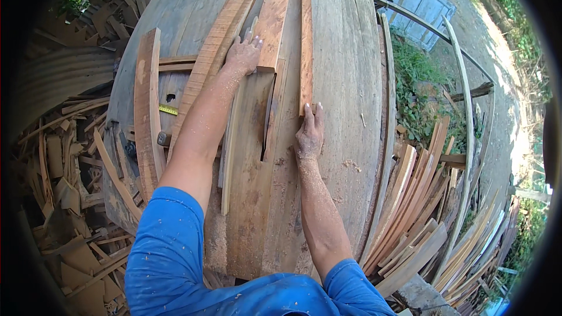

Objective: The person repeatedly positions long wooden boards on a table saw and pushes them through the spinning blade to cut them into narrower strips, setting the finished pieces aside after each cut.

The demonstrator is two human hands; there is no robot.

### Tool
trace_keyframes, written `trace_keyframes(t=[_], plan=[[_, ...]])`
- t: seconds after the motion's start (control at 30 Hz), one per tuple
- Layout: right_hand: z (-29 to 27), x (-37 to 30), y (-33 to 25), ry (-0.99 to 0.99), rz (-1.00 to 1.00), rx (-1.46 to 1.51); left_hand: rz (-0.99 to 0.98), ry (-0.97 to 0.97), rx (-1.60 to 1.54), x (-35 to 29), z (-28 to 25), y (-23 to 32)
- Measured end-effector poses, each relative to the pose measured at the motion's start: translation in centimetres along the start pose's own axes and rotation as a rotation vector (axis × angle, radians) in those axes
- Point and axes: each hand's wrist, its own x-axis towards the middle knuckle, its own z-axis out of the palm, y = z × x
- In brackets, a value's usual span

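Two reddish wooden pieces run away from me over a weathered plank table [345,70]: a wide board [277,20] and, to its right, a narrow wooden strip [307,41]. My left hand [244,55] lies with fingers spread against the left edge of the wide board. At the near end of the strip, my right hand [310,136] has its fingers closed on it, partly hiding that end. Sawdust clings to both forearms. Between the hands, a dark narrow slot [270,120] opens in the tabletop, just short of the wide board's near end.
Left of my left arm lie a long rough plank [215,47], a curved board [146,93] and a yellow tape measure [168,109]. A thin batten [229,158] lies beside the slot. Scrap wood [64,181] heaps up at left; cut strips [415,181] lean at right.
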Motion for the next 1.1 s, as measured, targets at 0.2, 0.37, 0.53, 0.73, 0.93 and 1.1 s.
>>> trace_keyframes(t=[0.2, 0.37, 0.53, 0.73, 0.93, 1.1], plan=[[-0.2, 0.3, 0.6, 0.054, 0.022, -0.062, -0.018, -0.338, -0.143, 7.6, -7.1, -0.7], [-0.2, 0.6, -0.9, 0.068, 0.039, -0.064, -0.259, 0.016, -0.438, 13.4, -4.2, -1.5], [-0.4, 0.7, -1.5, 0.04, 0.051, -0.083, -0.525, 0.05, -0.574, 18.2, -2.9, -0.5], [0.1, 0.8, -1.0, 0.052, 0.027, -0.062, -0.555, 0.042, -0.642, 18.8, -5.0, -2.4], [-0.1, 0.6, -0.2, 0.052, 0.045, -0.076, -0.286, -0.069, -0.691, 12.9, -11.8, -7.9], [0.3, 0.5, -0.6, 0.041, 0.044, -0.034, -0.314, 0.071, -0.244, 10.8, -14.2, -11.3]])
